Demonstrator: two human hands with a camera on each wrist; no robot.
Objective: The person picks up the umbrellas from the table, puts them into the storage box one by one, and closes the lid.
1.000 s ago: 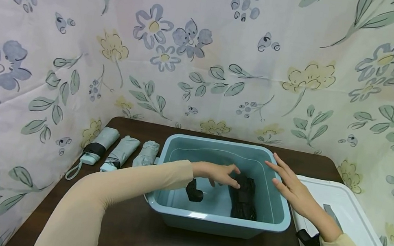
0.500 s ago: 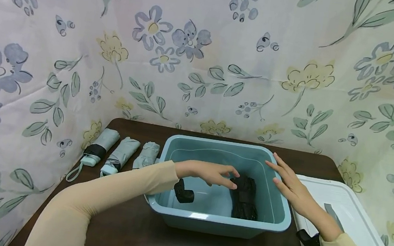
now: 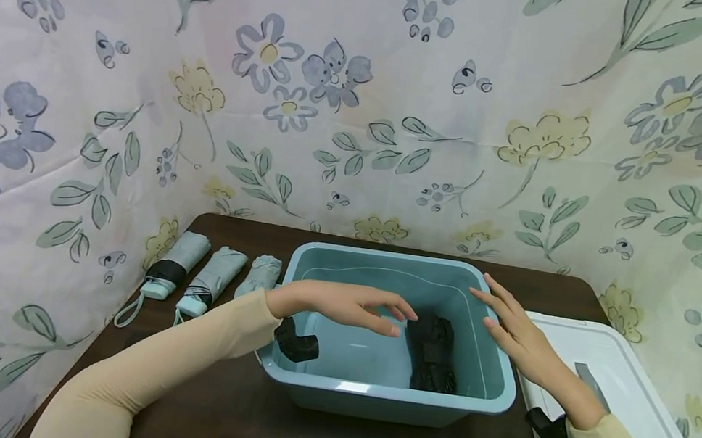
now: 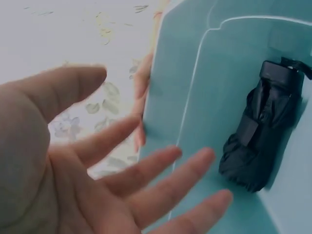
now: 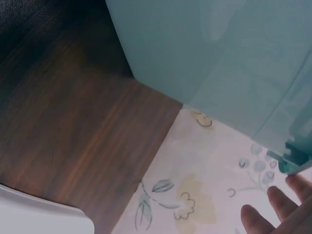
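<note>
A folded black umbrella [image 3: 433,353] lies at the right end inside a blue-green plastic bin [image 3: 369,389]. The left wrist view shows the umbrella [image 4: 265,126] with a strap round its middle. Over the bin, left of the umbrella, my left hand [image 3: 350,306] hovers with fingers spread, holding nothing. My right hand [image 3: 523,339] rests its extended fingers at the bin's right rim. Only fingertips of the right hand [image 5: 278,209] show in the right wrist view, beside the bin's wall [image 5: 209,58].
Left of the bin lie a folded grey-green umbrella with a black band [image 3: 174,267], a second one [image 3: 212,282] and a third [image 3: 262,274], partly hidden by the bin and left arm. A white lid [image 3: 618,398] lies at right on the dark wooden table [image 3: 234,424]. Floral cloth [image 3: 371,105] hangs behind.
My left hand has drawn back leftward, away from the black umbrella, which stays in place. The right hand has stayed at the rim.
</note>
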